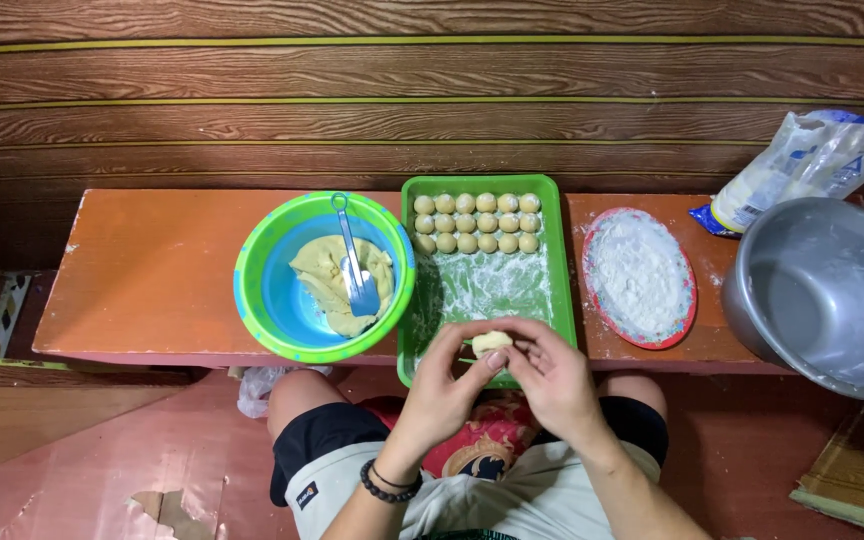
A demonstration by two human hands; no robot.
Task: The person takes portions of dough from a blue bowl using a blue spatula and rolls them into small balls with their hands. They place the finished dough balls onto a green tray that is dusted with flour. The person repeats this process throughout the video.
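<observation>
Pale dough piece (492, 341) was pinched between left hand (444, 385) and right hand (552, 378) over the green tray's (564, 300) front edge; squeezed unevenly, it could have slipped off.

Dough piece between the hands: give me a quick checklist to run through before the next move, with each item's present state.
1. Dough piece held by both hands: ok, left hand and right hand pinch it over the tray's near end.
2. Free space on the green tray: ok, the dough balls fill only the far end.
3. Tray floor floured: ok, white dusting shows.
4. Dough left in the green-rimmed bowl: ok, a lump lies under the fork.
5. Flour on the oval plate: ok.
6. Piece fully rounded: cannot tell, fingers cover it.
</observation>
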